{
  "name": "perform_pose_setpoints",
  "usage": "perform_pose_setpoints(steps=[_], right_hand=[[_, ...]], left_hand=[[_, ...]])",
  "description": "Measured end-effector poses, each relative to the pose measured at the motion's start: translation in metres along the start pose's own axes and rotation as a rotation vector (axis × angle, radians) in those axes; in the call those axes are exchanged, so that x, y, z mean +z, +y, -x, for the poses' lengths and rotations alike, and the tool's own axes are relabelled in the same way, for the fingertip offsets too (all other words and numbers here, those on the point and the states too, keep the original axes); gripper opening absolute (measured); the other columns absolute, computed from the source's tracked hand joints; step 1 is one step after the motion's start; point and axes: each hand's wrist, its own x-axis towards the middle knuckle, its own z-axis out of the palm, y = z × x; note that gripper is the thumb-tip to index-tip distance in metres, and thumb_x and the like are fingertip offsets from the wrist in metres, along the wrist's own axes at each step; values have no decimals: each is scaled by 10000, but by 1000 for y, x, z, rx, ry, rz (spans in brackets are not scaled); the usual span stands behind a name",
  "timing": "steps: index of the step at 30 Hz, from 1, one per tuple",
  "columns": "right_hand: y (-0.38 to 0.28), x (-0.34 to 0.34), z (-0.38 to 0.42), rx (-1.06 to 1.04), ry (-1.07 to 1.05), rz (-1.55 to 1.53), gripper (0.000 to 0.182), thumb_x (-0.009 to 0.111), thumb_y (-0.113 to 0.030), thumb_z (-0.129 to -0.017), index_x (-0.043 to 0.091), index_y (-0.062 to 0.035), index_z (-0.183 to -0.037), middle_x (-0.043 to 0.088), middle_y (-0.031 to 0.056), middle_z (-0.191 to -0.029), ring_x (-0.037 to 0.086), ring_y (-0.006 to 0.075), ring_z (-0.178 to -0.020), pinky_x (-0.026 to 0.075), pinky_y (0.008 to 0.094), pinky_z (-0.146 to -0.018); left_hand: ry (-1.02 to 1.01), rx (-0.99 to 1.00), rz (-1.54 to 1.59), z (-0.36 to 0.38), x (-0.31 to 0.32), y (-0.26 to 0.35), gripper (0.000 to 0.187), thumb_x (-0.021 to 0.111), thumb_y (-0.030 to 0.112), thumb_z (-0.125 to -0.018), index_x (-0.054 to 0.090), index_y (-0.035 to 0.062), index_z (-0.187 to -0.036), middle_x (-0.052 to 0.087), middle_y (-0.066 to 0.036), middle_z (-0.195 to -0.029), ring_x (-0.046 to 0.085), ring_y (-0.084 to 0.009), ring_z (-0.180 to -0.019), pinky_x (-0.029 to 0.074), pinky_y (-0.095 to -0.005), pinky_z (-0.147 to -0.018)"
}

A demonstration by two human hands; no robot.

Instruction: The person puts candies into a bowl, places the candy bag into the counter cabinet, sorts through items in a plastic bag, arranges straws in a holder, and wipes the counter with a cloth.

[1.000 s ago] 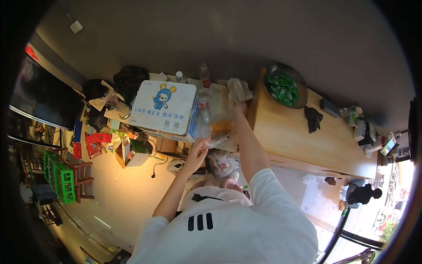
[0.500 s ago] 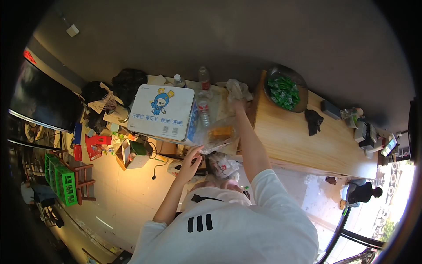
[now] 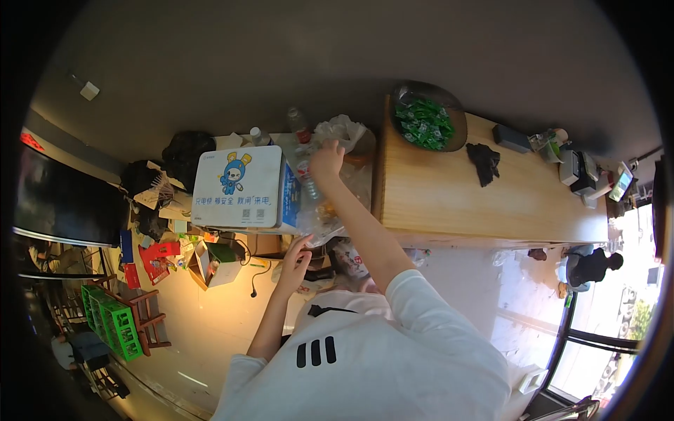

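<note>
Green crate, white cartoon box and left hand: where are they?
Green crate (image 3: pixel 112 323): head view, on its side.
White cartoon box (image 3: pixel 237 189): head view, on its top.
Left hand (image 3: pixel 293 263): head view, on its middle.

The lid of the white box (image 3: pixel 236 175) has 1 line of blue Chinese words. They look like 充电快 够安全 就用“来电”. Under them are 2 square codes (image 3: pixel 253 214), side by side. In its top left corner is 1 tiny mark (image 3: pixel 208 158), too small to read. The white shirt (image 3: pixel 393 351) has 3 black bars. The tall bottle (image 3: pixel 294 119) has 1 red label (image 3: pixel 302 136), too small to read.
</note>
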Motion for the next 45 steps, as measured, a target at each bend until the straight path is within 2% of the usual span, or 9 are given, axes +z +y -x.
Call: perform_pose_setpoints(steps=[16,18,20,26,27,37,39,42,45], right_hand=[[7,-19,20,-149,87,-24,301,535,-284,-800,705,-73,-932,536,61,-1146,371,270,-1115,317,413,-873],[20,-18,10,-210,220,55,309,534,-269,-794,688,-71,-976,545,58,-1141,390,270,-1106,333,409,-877],[32,-59,4,-215,95,87,317,521,-238,-796,660,-67,-1024,547,56,-1146,417,282,-1085,355,416,-876],[81,-99,-23,-318,162,-90,329,468,-169,-813,618,-24,-1068,534,46,-1199,428,313,-1059,360,439,-872],[87,-105,-23,-335,163,-87,328,451,-166,-819,615,-52,-1080,527,34,-1224,438,305,-1046,362,434,-865],[113,-157,16,-428,117,-225,317,462,-177,-859,607,-78,-1122,549,11,-1197,449,258,-1026,340,379,-894],[118,-168,28,-444,111,-258,312,465,-177,-864,608,-74,-1122,554,11,-1195,447,257,-1034,334,374,-898],[120,-183,46,-458,50,-308,307,472,-178,-872,611,-64,-1121,557,13,-1200,440,257,-1055,323,366,-917],[120,-181,59,-494,-55,-295,309,478,-184,-882,608,-61,-1134,548,7,-1216,426,251,-1066,310,358,-953]], left_hand=[[61,55,-21,5,16,8,362,470,32,-904,479,56,-1265,444,-72,-1209,460,-156,-1068,410,-265,-891],[62,61,-39,4,14,8,361,471,31,-902,479,52,-1262,443,-75,-1201,461,-155,-1054,412,-263,-886],[72,60,-49,6,15,5,359,472,29,-901,479,49,-1259,442,-78,-1192,462,-154,-1040,415,-261,-881],[120,158,-11,1,18,7,373,484,26,-892,457,47,-1264,446,-80,-1171,466,-151,-944,410,-252,-872],[98,124,22,1,18,10,370,481,47,-909,453,73,-1278,407,-50,-1267,440,-151,-1111,390,-283,-909],[225,179,23,-31,32,-29,431,510,150,-897,428,124,-1320,372,-3,-1348,453,-128,-991,381,-253,-858],[295,-2,224,-35,33,-31,482,518,219,-892,389,149,-1352,338,7,-1388,438,-127,-1045,367,-252,-862],[323,-48,311,-28,37,2,532,521,294,-888,351,172,-1377,302,11,-1416,395,-130,-1136,347,-273,-887],[331,-4,324,-30,39,2,504,518,275,-902,363,167,-1369,290,-33,-1376,426,-153,-1043,392,-270,-863]])
